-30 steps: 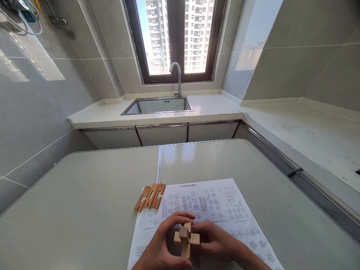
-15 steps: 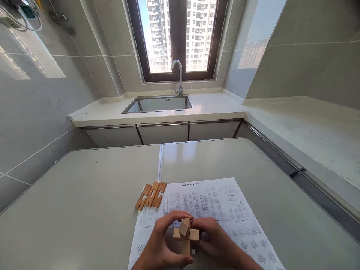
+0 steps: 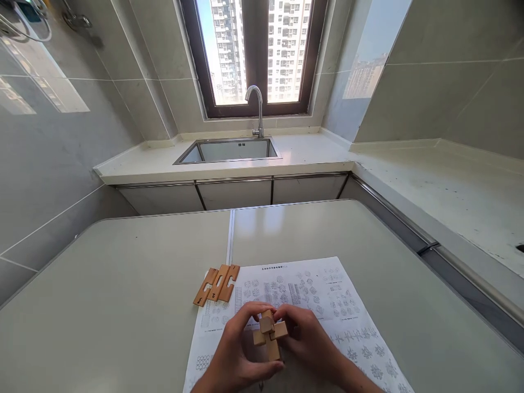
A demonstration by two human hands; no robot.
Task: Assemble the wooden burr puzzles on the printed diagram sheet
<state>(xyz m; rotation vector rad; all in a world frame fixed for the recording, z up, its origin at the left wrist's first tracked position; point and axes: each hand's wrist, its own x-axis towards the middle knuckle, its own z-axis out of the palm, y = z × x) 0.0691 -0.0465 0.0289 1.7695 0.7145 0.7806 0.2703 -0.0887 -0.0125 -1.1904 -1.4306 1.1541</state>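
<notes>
A small wooden burr puzzle (image 3: 272,349) of interlocking light-wood bars is held between my two hands, above a printed sheet. My left hand (image 3: 239,349) grips it from the left, index finger at the top and thumb at the bottom. On the other side, my right hand (image 3: 307,341) closes on it with fingers at the top and right; part of its grip is hidden. The printed instruction sheet (image 3: 335,305) carries rows of small puzzle diagrams. At the sheet's upper left corner lie three flat, notched wooden pieces (image 3: 216,284) marked with numbers, side by side.
The pale table (image 3: 102,300) has a seam (image 3: 230,234) running away from me. Beyond it stands a white counter (image 3: 311,150) with a sink (image 3: 233,150) and a faucet (image 3: 258,109) under a window (image 3: 257,54). Another counter (image 3: 450,185) runs along the right.
The wooden puzzle has turned and tilted a little in my hands, with its right bar now angled upward. Both hands have risen slightly. The whole view has shifted a bit.
</notes>
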